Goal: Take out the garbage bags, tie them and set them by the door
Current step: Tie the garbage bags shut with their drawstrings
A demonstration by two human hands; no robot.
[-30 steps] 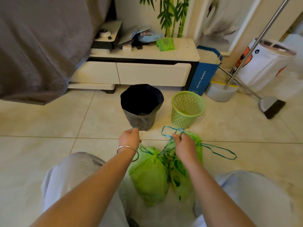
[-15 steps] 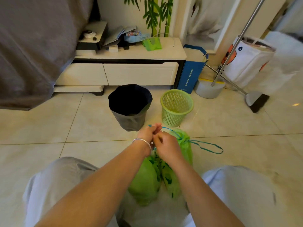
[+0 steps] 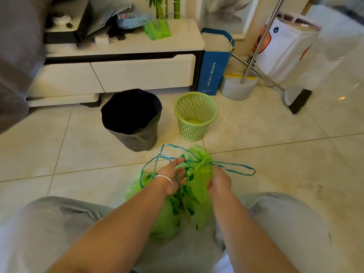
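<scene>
Two green garbage bags lie on the tiled floor between my knees, the left garbage bag [image 3: 165, 223] partly under my forearm. The right garbage bag [image 3: 199, 186] has its neck gathered by a blue drawstring [image 3: 236, 170] that loops out to both sides. My left hand [image 3: 171, 174], a bangle on its wrist, has straight fingers beside the gathered neck, with the string running across the fingertips. My right hand [image 3: 218, 180] rests against the right bag's side with loosely bent fingers. Beyond the bags stand a bin with a black liner [image 3: 132, 119] and a bare green mesh basket [image 3: 195, 117].
A low white cabinet [image 3: 137, 71] runs along the far wall with a blue paper bag [image 3: 214, 71] at its end. A broom [image 3: 297, 99] and a white fabric hamper [image 3: 283, 48] stand at the back right. Grey cloth [image 3: 17, 56] hangs at the left.
My hands were together pinching the drawstring above the bag; now they have parted to either side of the bag, and the string loops lie loose.
</scene>
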